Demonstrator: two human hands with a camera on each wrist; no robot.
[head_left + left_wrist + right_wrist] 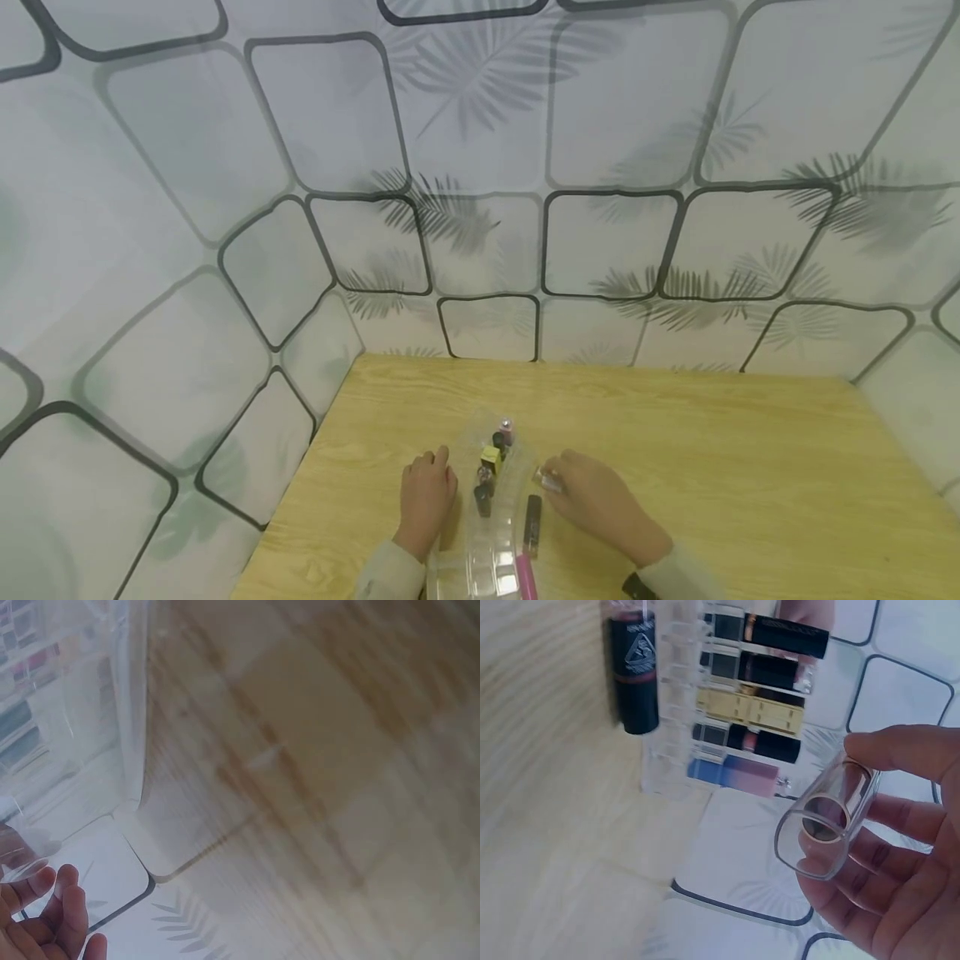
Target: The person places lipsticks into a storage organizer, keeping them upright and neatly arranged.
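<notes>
A clear plastic lipstick organizer (480, 562) stands on the table with several lipsticks upright in its slots, among them a yellow lipstick (491, 457) and a black lipstick (483, 501). In the right wrist view, a blue-and-pink lipstick (735, 775) sits at the end of that row. My right hand (600, 505) holds a clear lipstick tube (825, 817) with a rose-gold ring inside, between thumb and fingers, right of the organizer. My left hand (427, 497) is at the organizer's left side, its fingers (73, 911) loosely bent near the clear edge.
Just right of the organizer lie a black tube (532, 523) and a bright pink tube (527, 577). The wooden table (720, 467) meets patterned walls (480, 250) at its back and sides. A dark band (639, 587) shows at the right wrist.
</notes>
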